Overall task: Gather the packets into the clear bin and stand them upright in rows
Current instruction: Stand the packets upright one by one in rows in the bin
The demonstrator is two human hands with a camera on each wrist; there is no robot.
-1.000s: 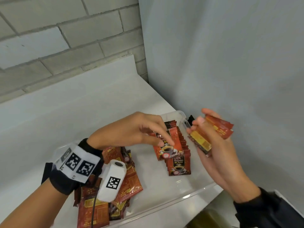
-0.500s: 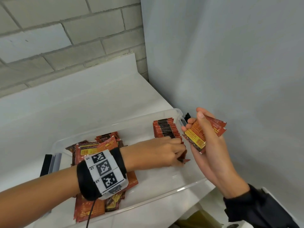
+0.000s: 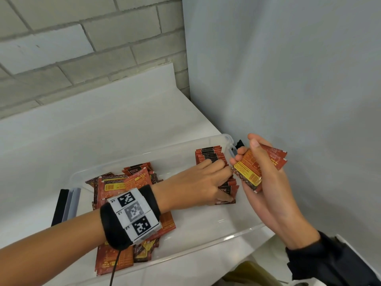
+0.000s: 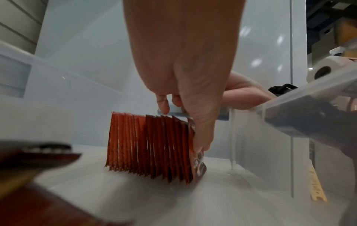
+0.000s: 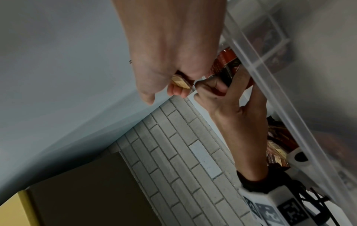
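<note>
A clear bin (image 3: 233, 237) sits on the white counter. At its right end a row of red packets (image 3: 210, 153) stands upright. My left hand (image 3: 227, 182) is on the near end of that row, fingers over the tops and thumb down the face of the front packet. The left wrist view shows the row (image 4: 146, 145) pinched between thumb and fingers of the left hand (image 4: 183, 126). A loose pile of packets (image 3: 123, 182) lies flat at the bin's left end, partly under my wrist. Just outside the bin's right end, my right hand (image 3: 246, 152) grips a small stack of packets (image 3: 259, 168), seen also as packets (image 5: 180, 81).
A grey wall panel (image 3: 288, 79) rises close on the right of the bin, and a brick wall (image 3: 82, 58) stands behind the white counter (image 3: 103, 131). A black and grey strip (image 3: 66, 205) lies beside the bin's left end. The counter edge drops off at bottom right.
My left hand has lowered the packet it held into the near end of the row and now holds it there. The right hand has stayed beside the bin with its stack.
</note>
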